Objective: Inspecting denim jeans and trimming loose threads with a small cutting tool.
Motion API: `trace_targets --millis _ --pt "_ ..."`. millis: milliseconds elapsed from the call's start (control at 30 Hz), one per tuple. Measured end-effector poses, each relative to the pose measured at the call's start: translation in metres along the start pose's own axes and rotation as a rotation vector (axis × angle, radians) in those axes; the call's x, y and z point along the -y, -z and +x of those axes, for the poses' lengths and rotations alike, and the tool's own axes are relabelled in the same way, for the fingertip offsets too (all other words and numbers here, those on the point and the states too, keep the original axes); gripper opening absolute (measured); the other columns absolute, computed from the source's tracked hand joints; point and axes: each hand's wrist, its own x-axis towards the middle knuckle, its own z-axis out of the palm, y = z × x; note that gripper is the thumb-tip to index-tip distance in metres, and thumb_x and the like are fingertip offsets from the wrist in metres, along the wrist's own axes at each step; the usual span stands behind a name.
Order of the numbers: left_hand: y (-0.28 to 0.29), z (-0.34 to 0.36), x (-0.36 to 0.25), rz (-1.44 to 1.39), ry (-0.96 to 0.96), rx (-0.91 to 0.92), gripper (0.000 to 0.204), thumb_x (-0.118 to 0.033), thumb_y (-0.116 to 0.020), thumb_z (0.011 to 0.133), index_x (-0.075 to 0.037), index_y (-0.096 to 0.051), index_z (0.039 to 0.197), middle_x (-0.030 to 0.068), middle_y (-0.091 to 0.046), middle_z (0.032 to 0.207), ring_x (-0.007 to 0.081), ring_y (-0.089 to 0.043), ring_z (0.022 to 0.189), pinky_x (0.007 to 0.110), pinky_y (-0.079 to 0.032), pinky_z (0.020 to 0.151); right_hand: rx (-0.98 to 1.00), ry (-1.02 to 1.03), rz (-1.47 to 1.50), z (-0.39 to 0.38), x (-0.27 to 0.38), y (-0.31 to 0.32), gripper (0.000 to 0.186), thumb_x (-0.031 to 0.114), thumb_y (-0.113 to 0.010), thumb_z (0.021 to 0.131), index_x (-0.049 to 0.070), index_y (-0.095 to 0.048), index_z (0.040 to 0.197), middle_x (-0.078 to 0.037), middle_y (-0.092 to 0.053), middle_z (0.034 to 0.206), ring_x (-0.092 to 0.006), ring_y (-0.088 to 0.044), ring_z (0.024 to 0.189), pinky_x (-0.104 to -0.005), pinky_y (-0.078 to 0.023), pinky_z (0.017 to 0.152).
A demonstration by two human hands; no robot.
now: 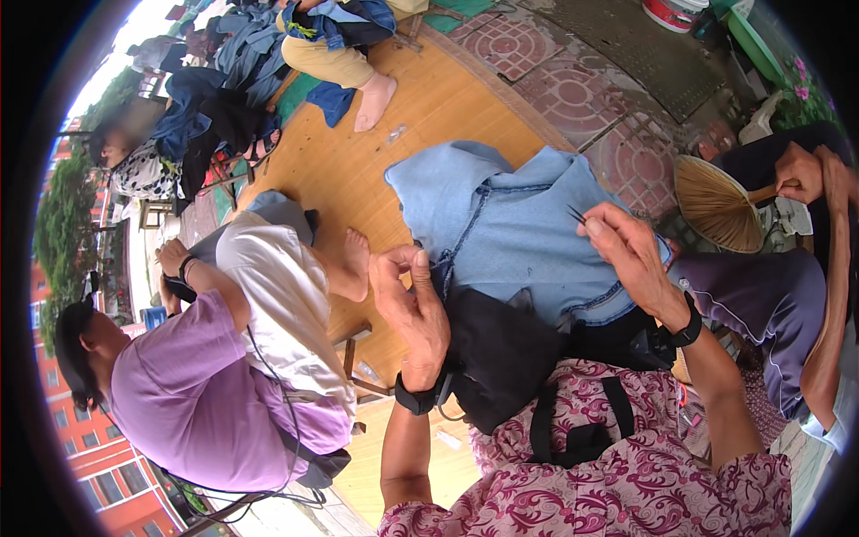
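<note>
From my remote seat, I watch two bare hands over a light blue denim garment [528, 219], which spreads across the wearer's lap from the centre toward 1 o'clock, dark stitching along its seams. The right hand [631, 255], at 3 o'clock, pinches slim dark tweezers [575, 214] between thumb and fingers, tips pointing to 10 o'clock above the denim. The left hand [407, 300], close to centre toward 7 o'clock, has its thumb against curled fingers beside the denim's left edge; I cannot tell whether it pinches cloth or thread. A black cloth [501, 358] lies at 5 o'clock, against the denim's lower edge. I see a black band on each wrist. At 8 o'clock sits a person in a purple top [179, 385]. Between 2 and 3 o'clock, a neighbour's hand [799, 173] grips a straw-coloured fan [716, 206]. The tan floor mat [488, 98] runs toward 12 o'clock.
</note>
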Motion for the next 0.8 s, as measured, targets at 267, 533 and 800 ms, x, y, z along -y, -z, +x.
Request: trace_targets --millis 267,533,800 --pt "0.054 0.016 0.031 0.407 0.025 -0.016 0.022 -0.008 -0.064 0.092 0.000 -0.063 0.113 0.0188 -0.060 0.112 0.0388 -0.056 0.108 0.047 -0.042 0.097 0.066 0.100 -0.052 0.020 0.001 -0.040 0.032 0.029 -0.061 0.099 -0.003 -0.059 0.092 -0.012 -0.061 0.073 -0.0196 -0.053 0.062 -0.0355 -0.042 0.060" --pt "-0.009 0.032 -0.018 0.293 -0.276 0.279 0.018 -0.015 -0.069 0.092 -0.009 -0.074 0.108 0.0159 -0.061 0.125 0.0348 -0.054 0.123 0.045 -0.038 0.105 0.023 0.157 -0.119 0.025 0.004 -0.052 0.029 0.026 -0.063 0.096 -0.002 -0.060 0.092 -0.018 -0.064 0.075 -0.0302 -0.061 0.066 -0.0412 -0.045 0.063" --pt "-0.027 0.043 -0.018 0.309 -0.379 0.300 0.017 -0.009 -0.072 0.084 -0.007 -0.074 0.102 0.0173 -0.060 0.123 0.0383 -0.054 0.122 0.047 -0.041 0.100 0.005 0.225 -0.179 0.035 0.001 -0.055 0.029 0.027 -0.065 0.096 -0.002 -0.062 0.096 -0.014 -0.067 0.078 -0.0241 -0.062 0.066 -0.0366 -0.046 0.059"
